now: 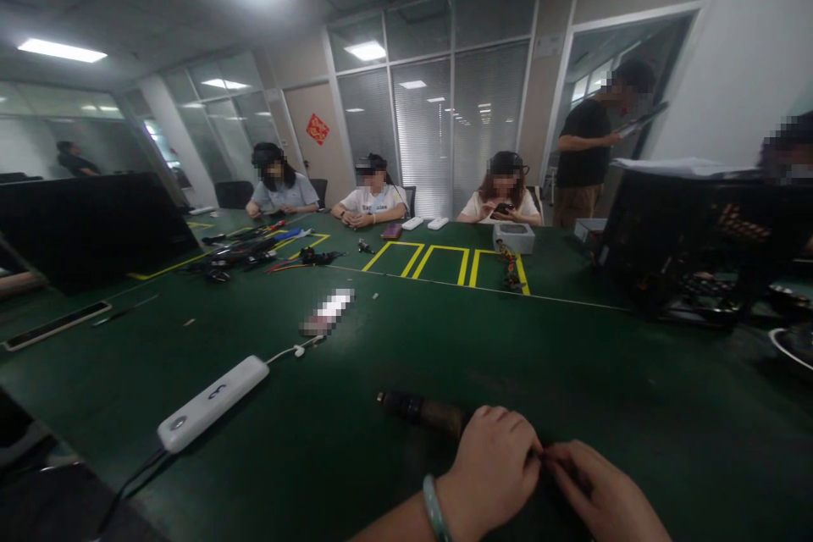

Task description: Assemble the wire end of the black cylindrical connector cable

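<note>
Left hand (pixel 499 457) and right hand (pixel 594 483) nearly meet, fingers curled; from here I can't tell what they grip. From behind the left one, a dark cylindrical tool (pixel 438 417) juts out above the green table (pixel 318 457).

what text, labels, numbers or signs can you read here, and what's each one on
"3": handwritten on the white box.
White shirt of the middle seated person: lettering, too blurred to read surely.
Red diamond sign on the door: too blurred to read.
Black case at right: pale marks, too blurred to read.
</note>
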`<state>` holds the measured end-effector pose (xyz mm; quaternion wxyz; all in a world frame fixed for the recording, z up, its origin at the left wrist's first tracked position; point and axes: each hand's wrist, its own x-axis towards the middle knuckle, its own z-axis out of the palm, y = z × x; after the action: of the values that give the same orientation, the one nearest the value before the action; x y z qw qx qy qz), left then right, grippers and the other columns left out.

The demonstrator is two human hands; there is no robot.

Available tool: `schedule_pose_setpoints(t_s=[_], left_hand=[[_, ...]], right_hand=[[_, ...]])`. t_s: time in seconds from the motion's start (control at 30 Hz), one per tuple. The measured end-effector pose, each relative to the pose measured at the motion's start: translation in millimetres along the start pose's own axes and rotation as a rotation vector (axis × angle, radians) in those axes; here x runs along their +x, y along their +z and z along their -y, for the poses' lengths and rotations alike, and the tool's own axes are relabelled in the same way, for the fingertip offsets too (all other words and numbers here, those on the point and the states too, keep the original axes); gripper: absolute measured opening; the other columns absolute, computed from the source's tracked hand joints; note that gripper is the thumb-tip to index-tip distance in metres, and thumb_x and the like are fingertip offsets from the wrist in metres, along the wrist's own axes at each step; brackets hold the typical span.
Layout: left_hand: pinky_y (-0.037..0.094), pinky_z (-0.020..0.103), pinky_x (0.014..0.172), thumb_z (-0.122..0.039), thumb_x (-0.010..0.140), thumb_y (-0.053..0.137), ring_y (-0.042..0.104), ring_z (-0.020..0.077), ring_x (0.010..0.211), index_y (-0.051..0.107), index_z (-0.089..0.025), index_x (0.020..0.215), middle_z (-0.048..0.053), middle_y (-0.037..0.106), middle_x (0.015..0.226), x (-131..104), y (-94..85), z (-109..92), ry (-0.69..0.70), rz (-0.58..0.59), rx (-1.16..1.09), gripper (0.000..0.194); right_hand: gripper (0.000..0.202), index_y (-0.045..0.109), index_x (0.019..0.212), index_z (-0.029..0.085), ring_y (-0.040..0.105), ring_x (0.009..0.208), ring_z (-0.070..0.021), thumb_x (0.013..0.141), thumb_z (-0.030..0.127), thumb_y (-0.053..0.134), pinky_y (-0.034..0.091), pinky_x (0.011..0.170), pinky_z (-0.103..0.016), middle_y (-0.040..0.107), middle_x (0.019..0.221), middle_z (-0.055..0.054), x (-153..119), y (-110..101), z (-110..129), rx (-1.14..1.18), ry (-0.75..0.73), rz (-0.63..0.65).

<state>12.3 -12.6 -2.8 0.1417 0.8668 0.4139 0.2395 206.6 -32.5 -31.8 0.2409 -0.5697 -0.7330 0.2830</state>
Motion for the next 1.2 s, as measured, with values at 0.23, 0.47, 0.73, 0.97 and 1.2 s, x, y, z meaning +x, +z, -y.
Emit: schedule_pose_setpoints(t_s=[0.23,0.47,0.73,0.97,1.2], left_hand=[[0.038,0.032,0.087,-0.031,0.091,0.057,0.055,0.0176,0.096,0.06,-0.022,0.095,-0.001,0.064,0.1,0,-6.9,0,0.018,0.044,0.033,0.011],[0.038,0.033,0.087,-0.027,0.09,0.055,0.055,0.0185,0.095,0.058,-0.022,0.098,0.0,0.064,0.1,0,-4.5,-1,0.031,0.05,0.104,0.01],[0.039,0.033,0.085,-0.03,0.089,0.056,0.056,0.0179,0.092,0.06,-0.021,0.094,0.0,0.064,0.097,-2,-5.0,-1,0.056,0.026,0.108,0.01],[0.038,0.034,0.085,-0.03,0.089,0.057,0.055,0.0184,0.093,0.06,-0.022,0.093,-0.001,0.063,0.097,-2,-3.9,-3,0.054,-0.004,0.079,0.009],[0.038,0.033,0.082,-0.019,0.087,0.058,0.053,0.0182,0.091,0.059,-0.022,0.09,-0.001,0.062,0.094,-1,-5.1,-4,0.056,0.008,0.071,0.005]], right_hand=[[0.024,0.067,0.094,0.03,0.066,0.087,-0.0206,0.09,0.043,0.047,0.053,0.074,-0.024,0.07,0.096,-0.003,3,2,-9,0.015,-0.005,-0.001],[0.023,0.065,0.095,0.031,0.066,0.087,-0.0212,0.091,0.043,0.046,0.052,0.074,-0.026,0.069,0.097,-0.002,2,6,-11,-0.085,0.018,-0.013],[0.025,0.065,0.099,0.03,0.065,0.093,-0.022,0.091,0.045,0.047,0.052,0.081,-0.028,0.068,0.103,-0.003,5,7,-25,-0.068,-0.006,0.006],[0.023,0.065,0.098,0.028,0.064,0.092,-0.0209,0.091,0.041,0.047,0.05,0.079,-0.028,0.067,0.102,-0.003,-1,-3,-7,-0.057,0.011,-0.003],[0.021,0.067,0.09,0.027,0.064,0.086,-0.0198,0.091,0.034,0.048,0.047,0.075,-0.027,0.067,0.095,-0.002,-4,-5,12,-0.064,0.0,-0.063]])
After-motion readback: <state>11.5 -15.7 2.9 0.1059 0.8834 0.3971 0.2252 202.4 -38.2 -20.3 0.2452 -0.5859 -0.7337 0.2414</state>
